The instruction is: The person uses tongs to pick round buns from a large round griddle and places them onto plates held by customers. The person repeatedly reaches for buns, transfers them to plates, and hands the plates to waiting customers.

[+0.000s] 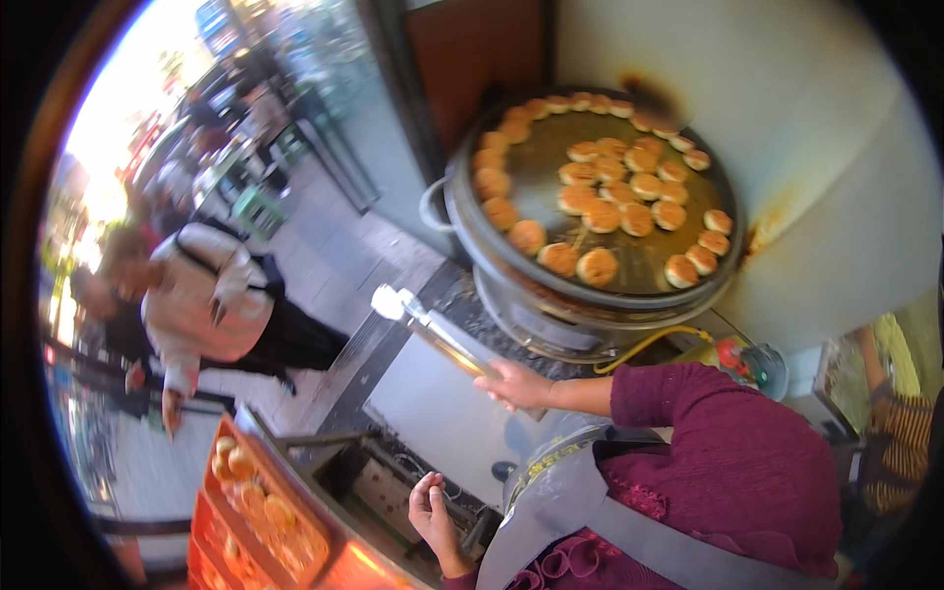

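My right hand grips a pair of metal tongs, whose blurred ends point up and left over the floor. Lower down, my left hand is loosely curled, with nothing visible in it. It hovers near a recessed metal compartment beside the orange trays. Beyond the tongs stands a large round griddle, well apart from both hands. Browned round flatbreads lie on it, some in a cluster at the middle and others along the rim.
Orange trays at lower left hold several breads. A yellow gas hose runs below the griddle to a valve. A person in a light top stands outside at left. At far right, another person's striped sleeve is near a work surface.
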A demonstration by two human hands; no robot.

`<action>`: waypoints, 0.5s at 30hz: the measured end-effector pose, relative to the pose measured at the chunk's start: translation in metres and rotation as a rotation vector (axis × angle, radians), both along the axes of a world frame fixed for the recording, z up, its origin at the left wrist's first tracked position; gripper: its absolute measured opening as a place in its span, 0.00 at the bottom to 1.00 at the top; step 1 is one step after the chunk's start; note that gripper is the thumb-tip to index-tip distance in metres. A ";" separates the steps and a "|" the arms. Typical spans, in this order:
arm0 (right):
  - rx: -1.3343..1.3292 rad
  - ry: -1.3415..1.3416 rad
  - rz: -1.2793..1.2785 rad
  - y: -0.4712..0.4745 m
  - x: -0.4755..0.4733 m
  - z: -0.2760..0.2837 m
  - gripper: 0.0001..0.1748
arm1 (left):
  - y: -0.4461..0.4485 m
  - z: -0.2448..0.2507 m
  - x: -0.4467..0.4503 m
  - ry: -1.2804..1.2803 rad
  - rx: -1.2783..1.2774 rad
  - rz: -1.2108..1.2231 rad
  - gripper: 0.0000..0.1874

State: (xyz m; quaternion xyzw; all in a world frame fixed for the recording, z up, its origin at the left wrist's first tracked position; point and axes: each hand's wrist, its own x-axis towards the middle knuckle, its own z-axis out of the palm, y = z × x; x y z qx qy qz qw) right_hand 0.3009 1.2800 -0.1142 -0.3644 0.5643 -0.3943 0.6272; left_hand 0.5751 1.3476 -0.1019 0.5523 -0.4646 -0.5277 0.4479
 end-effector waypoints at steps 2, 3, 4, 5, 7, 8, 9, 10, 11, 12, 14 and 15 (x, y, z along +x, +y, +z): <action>0.076 -0.041 -0.241 0.029 -0.082 0.005 0.20 | -0.018 0.004 -0.065 0.016 0.034 -0.149 0.10; 0.050 -0.100 -0.359 0.046 -0.116 0.001 0.19 | -0.027 0.011 -0.100 -0.005 0.046 -0.233 0.10; 0.026 -0.161 -0.459 0.062 -0.146 0.001 0.18 | -0.034 0.018 -0.133 -0.040 -0.021 -0.355 0.10; -0.001 -0.188 -0.516 0.081 -0.176 0.004 0.23 | -0.040 0.018 -0.166 -0.045 -0.059 -0.447 0.10; -0.028 -0.165 -0.692 0.115 -0.213 0.008 0.21 | -0.051 0.024 -0.221 -0.029 -0.098 -0.599 0.10; -0.037 -0.177 -0.770 0.130 -0.226 0.000 0.20 | -0.053 0.026 -0.240 -0.008 -0.102 -0.651 0.10; -0.054 -0.183 -0.854 0.145 -0.242 -0.005 0.20 | -0.055 0.029 -0.264 0.020 -0.112 -0.711 0.10; -0.043 -0.178 -0.901 0.155 -0.257 -0.003 0.20 | -0.057 0.031 -0.284 0.041 -0.119 -0.753 0.10; -0.054 -0.184 -0.965 0.162 -0.272 -0.008 0.19 | -0.059 0.033 -0.300 0.031 -0.134 -0.794 0.10; -0.022 -0.207 -1.049 0.173 -0.288 -0.014 0.19 | -0.060 0.036 -0.316 0.025 -0.145 -0.853 0.10; 0.033 -0.201 -1.142 0.184 -0.307 -0.021 0.21 | -0.066 0.037 -0.325 0.019 -0.139 -0.925 0.11; 0.048 -0.174 -1.164 0.191 -0.319 -0.022 0.24 | -0.066 0.037 -0.329 -0.008 -0.138 -0.945 0.11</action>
